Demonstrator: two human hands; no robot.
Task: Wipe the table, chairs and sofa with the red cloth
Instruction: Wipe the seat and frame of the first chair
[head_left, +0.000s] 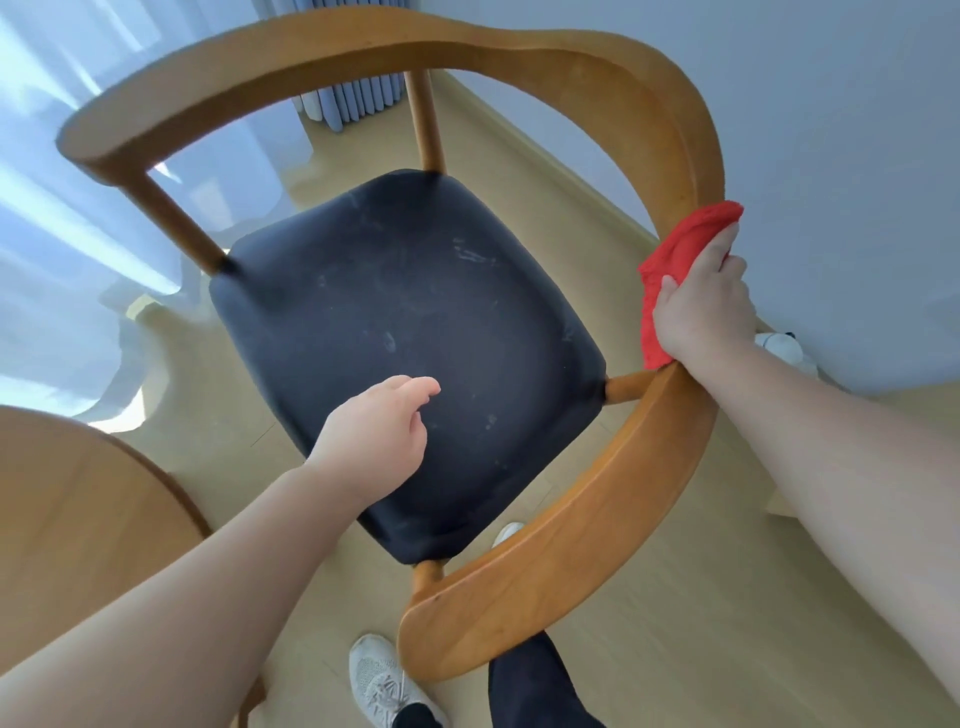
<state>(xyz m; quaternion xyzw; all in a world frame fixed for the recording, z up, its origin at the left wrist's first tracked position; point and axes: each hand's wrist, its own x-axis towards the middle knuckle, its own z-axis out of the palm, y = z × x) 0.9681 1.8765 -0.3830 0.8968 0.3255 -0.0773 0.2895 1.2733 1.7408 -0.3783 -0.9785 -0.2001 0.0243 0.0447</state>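
Observation:
A wooden armchair (566, 519) with a curved backrest rail and a dark blue padded seat (415, 322) fills the view. My right hand (701, 306) grips the red cloth (675, 249) against the rail on the chair's right side, fingers wrapped over the wood. My left hand (379, 436) hovers over the front of the seat with loosely curled fingers and holds nothing. The seat shows pale scuff marks.
A round wooden table (78, 519) edge sits at the lower left. White sheer curtains (62, 208) hang at the left, a blue curtain (358, 98) behind the chair. A pale wall (831, 130) runs along the right. My feet in grey shoes (379, 680) stand on the light wood floor.

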